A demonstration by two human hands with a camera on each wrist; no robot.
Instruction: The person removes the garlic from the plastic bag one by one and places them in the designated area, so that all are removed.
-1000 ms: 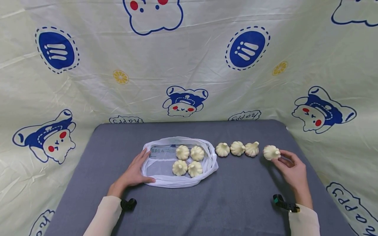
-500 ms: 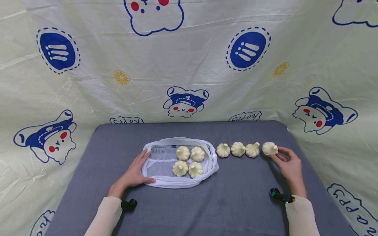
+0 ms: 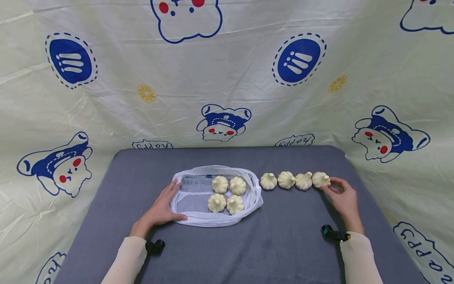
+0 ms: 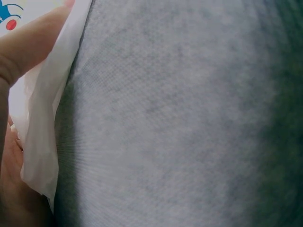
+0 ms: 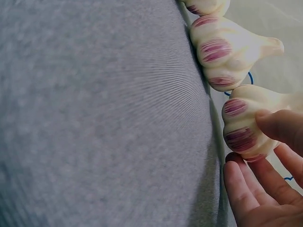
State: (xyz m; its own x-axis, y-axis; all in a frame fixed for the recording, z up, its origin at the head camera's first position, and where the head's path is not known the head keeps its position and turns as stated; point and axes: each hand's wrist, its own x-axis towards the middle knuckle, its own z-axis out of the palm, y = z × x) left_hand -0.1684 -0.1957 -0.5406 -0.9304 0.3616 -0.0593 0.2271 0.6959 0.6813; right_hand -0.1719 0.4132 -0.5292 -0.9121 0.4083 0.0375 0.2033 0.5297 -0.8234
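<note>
Four pale garlic bulbs lie in a row on the grey table [image 3: 283, 244]. My right hand [image 3: 333, 188] pinches the rightmost bulb [image 3: 320, 179] at the row's right end, against its neighbour [image 3: 303, 181]. In the right wrist view my thumb and fingers [image 5: 246, 189] curl round that purple-streaked bulb [image 5: 244, 120]. A white mesh bag [image 3: 213, 221] lies open at the middle with four more bulbs [image 3: 227, 194] inside. My left hand [image 3: 166, 203] rests flat on the bag's left rim, fingers straight and thumb along the front edge. The left wrist view has the bag fabric [image 4: 42, 123] against my hand.
A cream cloth [image 3: 227, 79] printed with blue cartoon figures hangs behind and around the table. A printed label [image 3: 195, 183] lies inside the bag's left part. Black wrist straps [image 3: 333, 233] sit on both sleeves. Bare grey surface stretches across the near half of the table.
My right hand has carried the rightmost bulb leftward and slightly back, from apart on the right to touching the row's end. The left hand and bag have stayed still.
</note>
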